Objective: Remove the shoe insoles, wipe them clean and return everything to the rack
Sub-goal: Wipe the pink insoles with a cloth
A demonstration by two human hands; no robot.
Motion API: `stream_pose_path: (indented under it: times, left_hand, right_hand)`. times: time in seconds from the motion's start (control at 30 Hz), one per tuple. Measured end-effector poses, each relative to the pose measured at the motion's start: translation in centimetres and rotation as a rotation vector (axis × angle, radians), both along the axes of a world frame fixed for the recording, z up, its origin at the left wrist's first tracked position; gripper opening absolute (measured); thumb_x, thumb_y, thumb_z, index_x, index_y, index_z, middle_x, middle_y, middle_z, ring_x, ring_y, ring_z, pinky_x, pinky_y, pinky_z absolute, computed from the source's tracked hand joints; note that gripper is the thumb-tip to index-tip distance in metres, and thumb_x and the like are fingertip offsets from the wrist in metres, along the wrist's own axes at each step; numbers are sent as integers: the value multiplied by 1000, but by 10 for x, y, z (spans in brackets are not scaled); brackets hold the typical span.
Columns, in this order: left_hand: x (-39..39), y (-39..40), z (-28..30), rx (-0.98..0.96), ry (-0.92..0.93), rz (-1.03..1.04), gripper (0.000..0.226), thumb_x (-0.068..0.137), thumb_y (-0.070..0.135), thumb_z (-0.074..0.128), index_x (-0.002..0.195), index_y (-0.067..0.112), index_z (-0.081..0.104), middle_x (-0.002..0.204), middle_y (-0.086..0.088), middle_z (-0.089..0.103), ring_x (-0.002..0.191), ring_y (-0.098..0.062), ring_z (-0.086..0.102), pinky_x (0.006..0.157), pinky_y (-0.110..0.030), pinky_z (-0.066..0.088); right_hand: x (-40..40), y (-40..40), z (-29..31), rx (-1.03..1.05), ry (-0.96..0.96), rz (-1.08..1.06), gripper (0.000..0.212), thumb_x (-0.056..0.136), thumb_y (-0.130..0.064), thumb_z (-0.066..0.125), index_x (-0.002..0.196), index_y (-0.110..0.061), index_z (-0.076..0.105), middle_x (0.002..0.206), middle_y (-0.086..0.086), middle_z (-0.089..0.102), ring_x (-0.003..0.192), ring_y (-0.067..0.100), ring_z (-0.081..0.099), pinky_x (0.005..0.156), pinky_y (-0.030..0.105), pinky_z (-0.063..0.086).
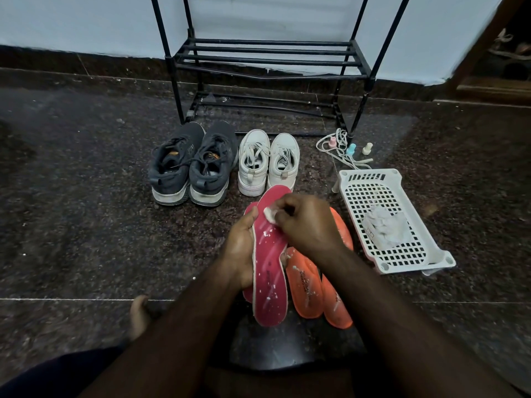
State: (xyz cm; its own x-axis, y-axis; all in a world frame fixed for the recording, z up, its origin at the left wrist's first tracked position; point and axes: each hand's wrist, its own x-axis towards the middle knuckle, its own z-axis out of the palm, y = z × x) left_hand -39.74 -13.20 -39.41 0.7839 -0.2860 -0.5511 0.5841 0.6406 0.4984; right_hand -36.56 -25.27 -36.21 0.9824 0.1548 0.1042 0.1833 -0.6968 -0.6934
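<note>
Left hand (240, 248) grips pink insole (268, 271) by its left edge, near centre | right hand (307, 222) pinches white wipe (270, 214) against its far end | orange insoles (304, 285) just right, on floor | white basket (370, 175) right | dark sneakers (189, 165), white sneakers (267, 165) farther | black rack (267, 57) farthest.

Arms: bare to past the elbows, no sleeves showing
Hands: left hand (240, 248) and right hand (306, 222) ungloved, ringless
Legs: dark trousers
Foot: bare foot (138, 315)

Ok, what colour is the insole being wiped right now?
Pink-red, with white smears; the insole shows clearly in the head view.
</note>
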Motion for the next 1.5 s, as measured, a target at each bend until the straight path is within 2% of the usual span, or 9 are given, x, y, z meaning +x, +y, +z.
stream_pose_path:
  times: [0.07, 0.23, 0.43, 0.67, 0.8, 0.9, 1.03, 1.23, 1.5]
  left_hand:
    - [0, 0, 0, 19, -17, -11, 56, 102, 52, 35, 100, 7, 69, 72, -12, 70, 56, -24, 66, 50, -30, 51]
    - [0, 0, -3, 11, 11, -22, 64, 103, 50, 35, 81, 7, 76, 68, -11, 69, 53, -24, 66, 46, -29, 53]
    - [1, 6, -5, 38, -18, -42, 59, 102, 55, 34, 107, 5, 66, 77, -17, 68, 55, -26, 65, 47, -29, 52]
    - [2, 5, -8, 0, -47, -58, 61, 102, 57, 33, 117, 7, 64, 88, -19, 65, 64, -29, 66, 49, -31, 52]
    - [2, 5, -7, -20, -40, -28, 57, 103, 54, 32, 101, 10, 69, 78, -10, 70, 59, -25, 67, 47, -29, 50]
    - [3, 3, -7, -12, -20, -15, 59, 103, 54, 33, 95, 9, 71, 74, -11, 69, 56, -24, 66, 47, -29, 50]
    - [4, 2, -11, -14, -3, 12, 60, 100, 54, 37, 87, 11, 77, 75, -9, 69, 61, -24, 63, 53, -30, 50]
    - [1, 1, -8, -34, -55, -36, 63, 103, 51, 36, 86, 8, 79, 73, -12, 68, 56, -25, 64, 45, -28, 50]
    - [2, 2, -10, -35, 7, 15, 55, 101, 52, 38, 92, 10, 72, 75, -8, 70, 61, -23, 66, 54, -31, 53]
  right_hand:
    - [6, -4, 1, 24, -60, -71, 14, 89, -11, 63, 94, -16, 75, 88, -2, 73, 65, 15, 69, 60, 25, 54]
    - [-2, 5, -5, -114, 13, 80, 14, 87, -15, 66, 94, -19, 77, 88, -2, 75, 82, 13, 68, 78, 29, 52]
    - [3, -9, 8, 85, 11, -7, 11, 88, -13, 66, 95, -21, 70, 82, -7, 68, 65, 11, 66, 59, 31, 53]
    - [8, -11, 6, -60, -92, 43, 12, 84, -21, 76, 94, -15, 75, 98, -2, 66, 90, 12, 61, 81, 23, 46]
    - [5, -8, 7, -67, 76, 152, 20, 92, -11, 66, 110, -10, 75, 124, 5, 67, 96, 22, 69, 90, 38, 54]
    - [2, -6, 2, -30, 67, 153, 18, 88, -9, 70, 104, -11, 77, 106, 2, 75, 80, 9, 69, 82, 34, 57]
    - [-6, 6, -6, -116, -30, 198, 16, 82, -13, 72, 97, -18, 76, 92, -1, 75, 88, 15, 67, 81, 32, 51]
    - [9, -5, -8, -173, -226, -19, 19, 83, -7, 63, 98, -10, 74, 92, 9, 69, 87, 24, 62, 79, 32, 46]
    - [-1, 5, -6, -152, -110, 157, 21, 82, -7, 64, 95, -16, 77, 94, 2, 74, 91, 19, 67, 85, 32, 50]
